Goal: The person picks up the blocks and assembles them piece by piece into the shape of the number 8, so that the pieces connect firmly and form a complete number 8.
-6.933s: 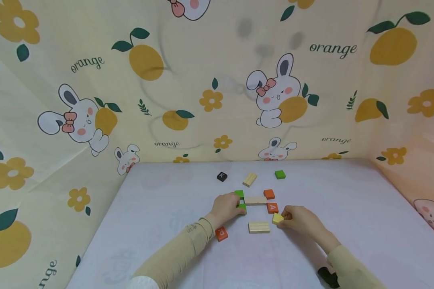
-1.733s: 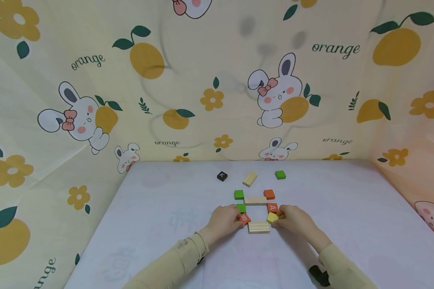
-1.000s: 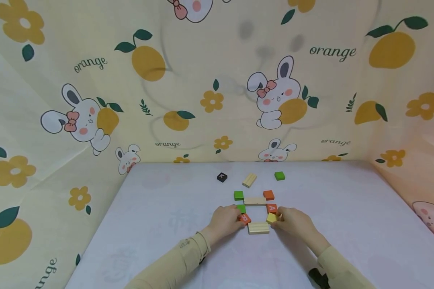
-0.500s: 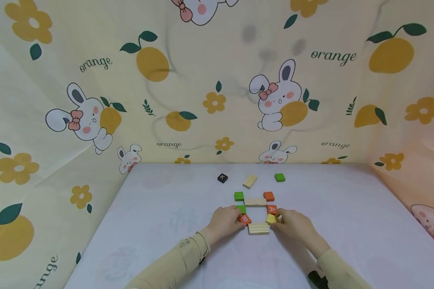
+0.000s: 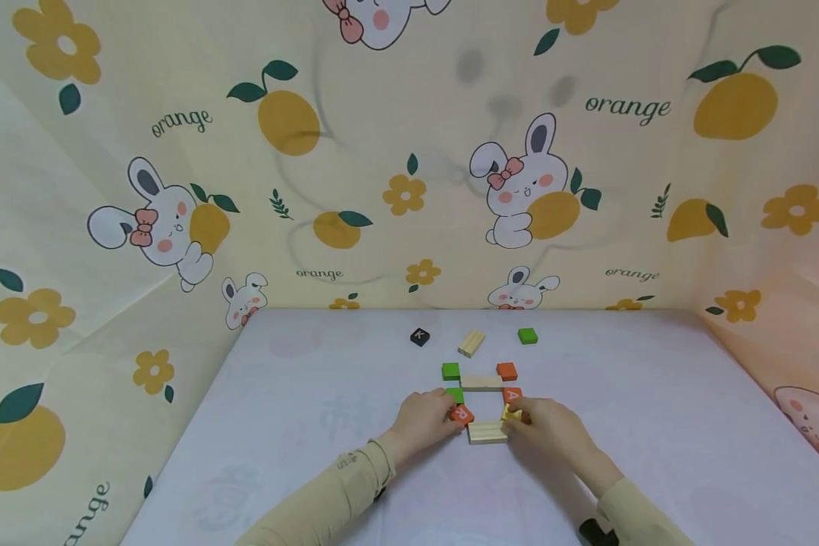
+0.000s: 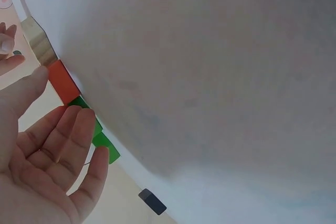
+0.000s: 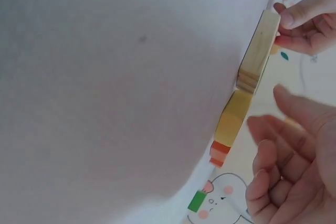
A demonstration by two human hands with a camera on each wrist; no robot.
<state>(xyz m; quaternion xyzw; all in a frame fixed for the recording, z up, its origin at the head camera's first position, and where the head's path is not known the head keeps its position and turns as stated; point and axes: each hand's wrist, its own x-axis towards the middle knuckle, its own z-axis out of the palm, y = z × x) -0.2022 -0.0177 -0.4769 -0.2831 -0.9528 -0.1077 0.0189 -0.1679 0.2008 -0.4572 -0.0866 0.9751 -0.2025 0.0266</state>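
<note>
In the head view my left hand [image 5: 423, 417] pinches an orange block marked R [image 5: 461, 415] between thumb and fingers. The left wrist view shows this orange block [image 6: 64, 82] lying between the thumb and the fingertips. My right hand [image 5: 556, 432] hovers over a yellow block [image 5: 510, 413], partly covering it. In the right wrist view the thumb and index finger stand apart, clear of the yellow block [image 7: 233, 118]. Grooved-looking wooden planks [image 5: 487, 433] lie side by side between the hands. Beyond are a green block [image 5: 455, 395] and an orange A block [image 5: 512, 395].
A wooden plank [image 5: 481, 383] spans between another green block [image 5: 451, 371] and another orange block [image 5: 507, 371]. Farther back lie a black K block [image 5: 419, 337], a pair of wooden planks [image 5: 472, 343] and a third green block [image 5: 528, 335]. A patterned cloth rises behind the table.
The left hand brought the orange R block to the front planks; the right hand slid the yellow block left toward them. Just now the right fingers have shifted left over the yellow block.
</note>
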